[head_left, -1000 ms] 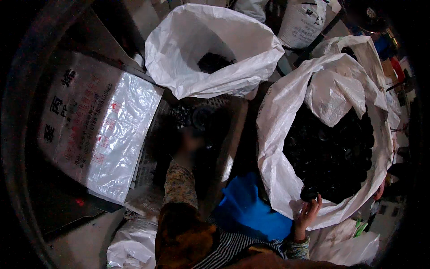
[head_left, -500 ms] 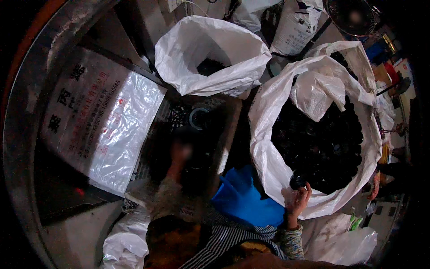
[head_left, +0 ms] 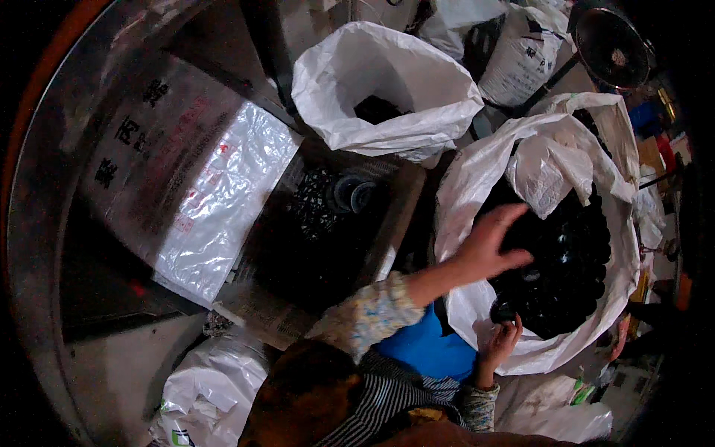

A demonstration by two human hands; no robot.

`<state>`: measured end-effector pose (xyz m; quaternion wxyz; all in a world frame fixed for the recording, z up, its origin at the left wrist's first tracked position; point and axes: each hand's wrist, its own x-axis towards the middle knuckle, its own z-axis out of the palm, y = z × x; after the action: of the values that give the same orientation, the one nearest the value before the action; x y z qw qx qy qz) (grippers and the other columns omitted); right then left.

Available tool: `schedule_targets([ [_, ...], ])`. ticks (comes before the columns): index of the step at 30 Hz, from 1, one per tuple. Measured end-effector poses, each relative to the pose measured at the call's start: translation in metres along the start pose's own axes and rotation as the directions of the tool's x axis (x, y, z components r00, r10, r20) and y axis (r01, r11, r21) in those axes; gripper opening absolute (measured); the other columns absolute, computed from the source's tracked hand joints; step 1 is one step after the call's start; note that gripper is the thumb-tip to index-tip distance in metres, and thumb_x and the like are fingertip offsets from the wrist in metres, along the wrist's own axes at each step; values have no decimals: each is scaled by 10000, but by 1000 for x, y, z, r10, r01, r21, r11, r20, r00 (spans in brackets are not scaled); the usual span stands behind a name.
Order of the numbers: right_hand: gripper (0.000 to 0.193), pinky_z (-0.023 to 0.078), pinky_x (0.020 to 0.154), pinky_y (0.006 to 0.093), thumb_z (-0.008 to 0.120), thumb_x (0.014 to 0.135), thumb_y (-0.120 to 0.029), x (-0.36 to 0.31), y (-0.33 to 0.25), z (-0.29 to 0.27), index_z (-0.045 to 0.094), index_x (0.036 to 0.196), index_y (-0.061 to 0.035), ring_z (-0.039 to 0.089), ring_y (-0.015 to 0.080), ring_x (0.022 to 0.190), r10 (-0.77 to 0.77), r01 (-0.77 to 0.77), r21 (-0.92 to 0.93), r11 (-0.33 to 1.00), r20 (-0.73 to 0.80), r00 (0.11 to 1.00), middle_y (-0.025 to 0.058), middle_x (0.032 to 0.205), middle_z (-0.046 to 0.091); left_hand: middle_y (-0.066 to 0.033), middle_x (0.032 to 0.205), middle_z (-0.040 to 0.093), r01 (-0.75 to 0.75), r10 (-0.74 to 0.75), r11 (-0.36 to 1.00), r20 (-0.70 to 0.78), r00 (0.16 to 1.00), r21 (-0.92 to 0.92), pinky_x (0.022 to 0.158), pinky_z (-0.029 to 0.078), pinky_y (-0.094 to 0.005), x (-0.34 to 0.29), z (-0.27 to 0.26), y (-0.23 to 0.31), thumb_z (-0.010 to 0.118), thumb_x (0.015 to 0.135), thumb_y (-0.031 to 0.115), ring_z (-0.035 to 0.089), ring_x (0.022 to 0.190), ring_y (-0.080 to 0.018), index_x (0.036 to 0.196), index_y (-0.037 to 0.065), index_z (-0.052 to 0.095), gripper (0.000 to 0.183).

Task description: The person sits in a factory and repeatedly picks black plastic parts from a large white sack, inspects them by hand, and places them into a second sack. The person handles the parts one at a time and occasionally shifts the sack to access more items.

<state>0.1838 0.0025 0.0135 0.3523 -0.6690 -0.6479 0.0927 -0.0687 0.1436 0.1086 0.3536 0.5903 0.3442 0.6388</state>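
Note:
Over the large white woven sack [head_left: 463,197] on the right, my left hand [head_left: 491,244] reaches with thumb and fingers apart, holding nothing. Below it lies a heap of black, shiny, round pieces [head_left: 573,294] filling the sack. At the sack's near rim, my right hand [head_left: 502,344] has its fingers closed on a black round piece [head_left: 503,310]. To the left, a dark plastic crate [head_left: 408,212] contains round cup-like pieces [head_left: 360,198] and small black-and-white bits; much of its inside is too dark to make out.
A second white sack [head_left: 320,71] with dark contents stands behind the crate. A plastic sheet bag [head_left: 223,201] with print lies left of it. Blue plastic [head_left: 428,346] hangs before me. A fan [head_left: 612,48] and a filled bag [head_left: 521,63] are at the back right.
My left hand has moved right, out of the crate and over the large sack. My right hand stays at the rim with the round piece. The whole view has shifted slightly.

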Motion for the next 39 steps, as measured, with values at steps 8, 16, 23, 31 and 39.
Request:
schedule_targets([
  [8, 285, 500, 716, 330, 514, 921, -221, 7, -5, 5, 509, 1028, 42, 548, 284, 979, -88, 88, -44, 995, -4, 996, 196, 1266, 430, -171, 1101, 547, 808, -297, 585, -945, 136, -68, 856, 436, -382, -209, -231, -329, 623, 839, 197, 523, 974, -297, 1130, -21, 544, 372],
  [16, 225, 493, 698, 338, 573, 861, -166, 2, -5, 2, 513, 1002, -1, 519, 313, 1039, -37, 48, -223, 974, 52, 998, 204, 1226, 465, -277, 1288, 431, 749, -353, 299, -661, 662, 591, 916, 407, -466, -157, -314, -375, 638, 839, 325, 445, 1164, -409, 1226, -26, 500, 540],
  [23, 191, 480, 760, 313, 480, 907, -61, -2, 8, 0, 490, 1081, 19, 534, 290, 1009, 10, 1, -174, 985, 62, 998, 200, 1302, 411, -224, 1131, 547, 441, -242, 608, -375, 895, 660, 871, 447, -405, -125, -292, -330, 666, 796, 255, 554, 1001, -349, 1168, -2, 526, 473],
  [31, 209, 512, 677, 321, 516, 905, -149, 8, -10, 4, 520, 1038, 12, 568, 274, 942, -7, 13, -143, 990, 39, 999, 199, 1255, 446, -180, 1120, 581, 445, -98, 468, -455, 885, 764, 914, 434, -382, -102, -215, -282, 672, 740, 213, 558, 1031, -331, 1183, 52, 557, 486],
  [39, 205, 482, 827, 320, 494, 895, -61, 4, -2, 3, 503, 1082, 25, 564, 272, 1026, -13, 23, -139, 990, 72, 997, 164, 1322, 399, -115, 1136, 557, 328, -144, 281, -298, 944, 902, 906, 409, -453, -189, -182, -165, 740, 661, 160, 508, 1058, -340, 1174, 80, 551, 553],
])
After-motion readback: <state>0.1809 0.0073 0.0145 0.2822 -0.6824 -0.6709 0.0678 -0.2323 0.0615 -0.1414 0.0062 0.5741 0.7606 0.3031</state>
